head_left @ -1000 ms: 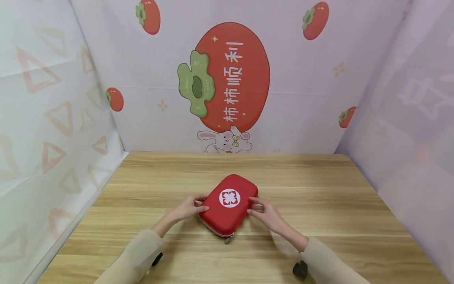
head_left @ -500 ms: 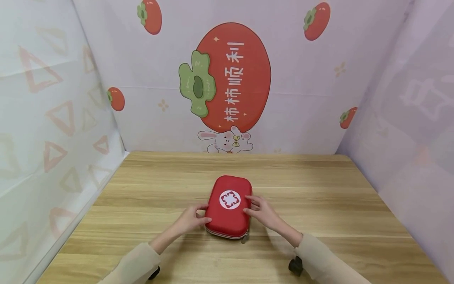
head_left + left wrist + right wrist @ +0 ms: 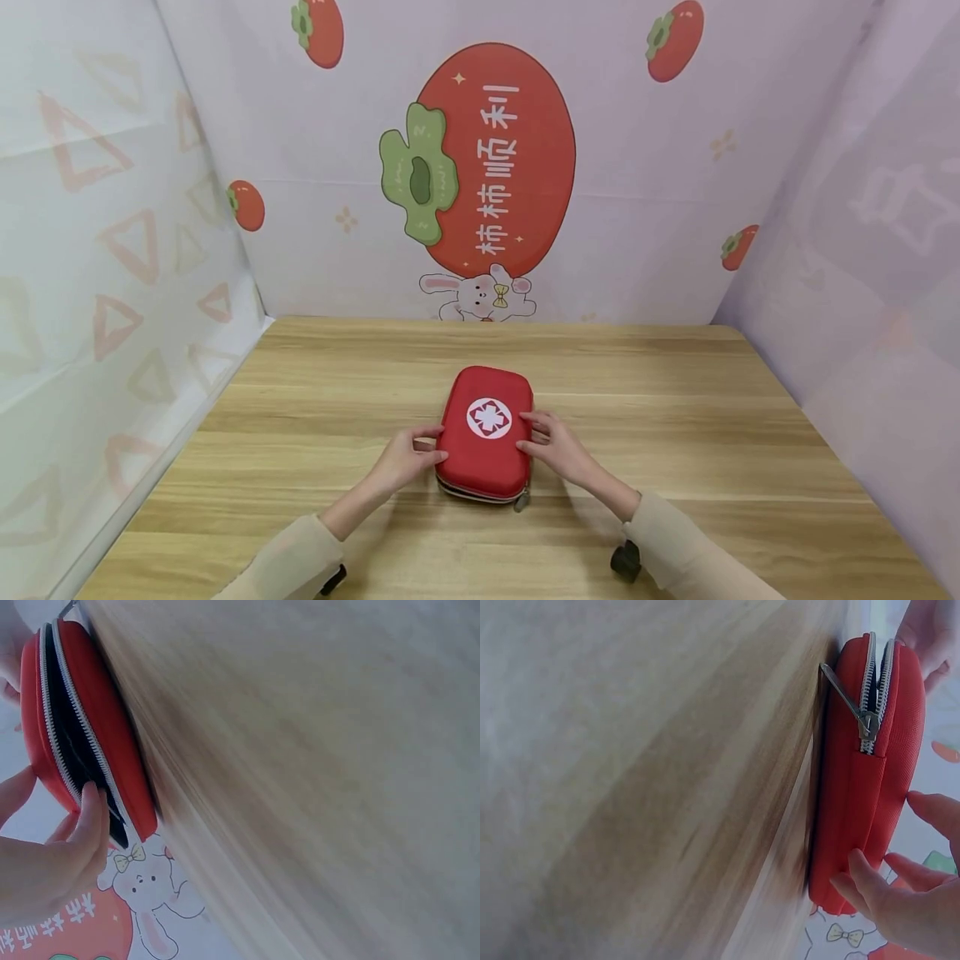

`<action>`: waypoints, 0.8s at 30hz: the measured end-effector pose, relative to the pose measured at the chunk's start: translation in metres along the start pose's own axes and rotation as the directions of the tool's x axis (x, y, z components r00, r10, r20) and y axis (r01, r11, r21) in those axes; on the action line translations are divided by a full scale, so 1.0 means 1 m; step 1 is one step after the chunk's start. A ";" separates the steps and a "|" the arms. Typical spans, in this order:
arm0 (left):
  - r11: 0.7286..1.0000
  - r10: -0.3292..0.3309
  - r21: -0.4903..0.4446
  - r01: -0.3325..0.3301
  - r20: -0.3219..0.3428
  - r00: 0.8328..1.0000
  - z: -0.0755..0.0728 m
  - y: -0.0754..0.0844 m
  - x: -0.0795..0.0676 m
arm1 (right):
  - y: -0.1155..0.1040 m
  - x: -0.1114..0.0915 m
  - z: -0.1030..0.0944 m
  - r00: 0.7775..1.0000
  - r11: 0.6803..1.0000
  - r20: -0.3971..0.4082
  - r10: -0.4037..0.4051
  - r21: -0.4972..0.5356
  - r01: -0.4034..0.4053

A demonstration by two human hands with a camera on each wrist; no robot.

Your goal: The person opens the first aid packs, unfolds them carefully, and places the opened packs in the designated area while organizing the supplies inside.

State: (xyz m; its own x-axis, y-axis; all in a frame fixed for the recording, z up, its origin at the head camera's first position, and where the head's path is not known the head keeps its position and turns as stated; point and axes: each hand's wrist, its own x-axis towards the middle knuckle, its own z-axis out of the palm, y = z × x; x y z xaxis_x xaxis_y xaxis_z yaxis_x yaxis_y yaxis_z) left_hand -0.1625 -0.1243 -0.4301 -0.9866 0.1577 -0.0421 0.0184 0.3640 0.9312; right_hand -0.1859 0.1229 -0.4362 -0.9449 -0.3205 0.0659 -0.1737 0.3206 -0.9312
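Observation:
A red zippered first-aid case (image 3: pixel 480 460) with a white round emblem lies on the wooden table. Its zipper is undone along the side seen in the left wrist view, where a dark gap parts the lid (image 3: pixel 31 712) from the base (image 3: pixel 105 720). My left hand (image 3: pixel 405 461) pinches the lid's left edge, fingertips in the gap and thumb on top. On the opposite side my right hand (image 3: pixel 561 452) holds the case, its thumb on the upper face and its fingers against the hinge side. The zipper pull (image 3: pixel 844 691) hangs at the near right corner. The contents are hidden.
Bare wooden tabletop (image 3: pixel 675 400) surrounds the case. A printed cloth backdrop (image 3: pixel 637 250) rises behind the table, with cloth walls at left (image 3: pixel 172 308) and right (image 3: pixel 862 317). Dark wrist cameras sit under both sleeves.
The case has turned from a slant to nearly straight, its near end swinging right. Its lid has lifted slightly at the left, opening a gap. Both hands have stayed on it.

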 end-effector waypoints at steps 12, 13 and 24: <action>0.968 -0.007 -0.251 -0.005 -0.045 0.999 0.010 0.030 0.003 | -0.002 0.001 -0.017 0.993 0.995 0.100 -0.060 -0.073 0.068; 0.962 -0.002 -0.274 -0.007 -0.032 0.999 0.011 0.033 0.004 | -0.004 0.001 -0.018 0.992 0.994 0.105 -0.068 -0.075 0.076; 0.913 0.079 -0.407 -0.028 0.109 0.991 0.033 0.062 0.013 | -0.023 -0.002 -0.034 0.989 0.990 0.084 -0.121 -0.064 0.127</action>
State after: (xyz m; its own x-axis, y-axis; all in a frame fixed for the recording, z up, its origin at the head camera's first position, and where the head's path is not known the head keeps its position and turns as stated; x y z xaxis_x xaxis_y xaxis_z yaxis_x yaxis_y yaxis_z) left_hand -0.1691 -0.0698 -0.3850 -0.9586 0.2846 -0.0078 -0.0215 -0.0453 0.9987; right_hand -0.1893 0.1465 -0.4023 -0.8903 -0.4305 0.1483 -0.3096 0.3335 -0.8905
